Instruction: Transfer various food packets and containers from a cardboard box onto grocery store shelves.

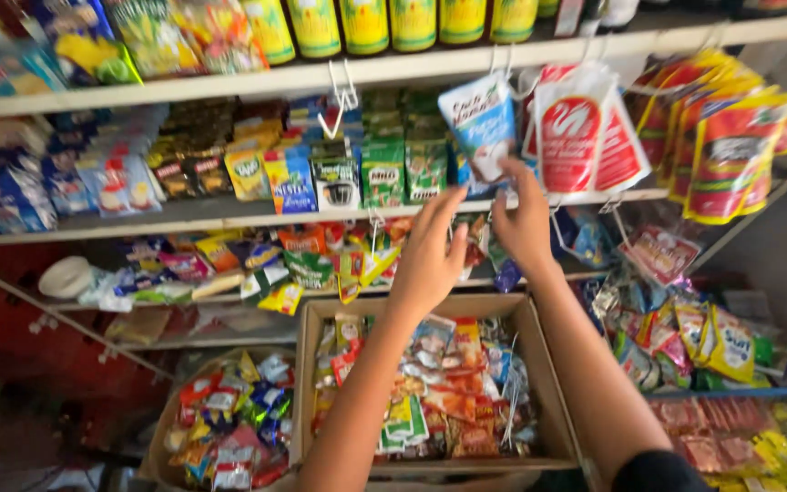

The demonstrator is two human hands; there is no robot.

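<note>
Two hands up at the shelf face. Your right hand [523, 223] is nearer: its fingers [514, 173] touch the lower edge of the blue-and-white sachet [482, 123], which hangs from a hook just above them, long axis vertical and slightly tilted. Whether they pinch it or only touch, you cannot tell. Your left hand [430, 255] sits below and to the left of the sachet, fingers spread wide, holding nothing. Below both wrists, a cardboard box [539, 364] of mixed packets.
</note>
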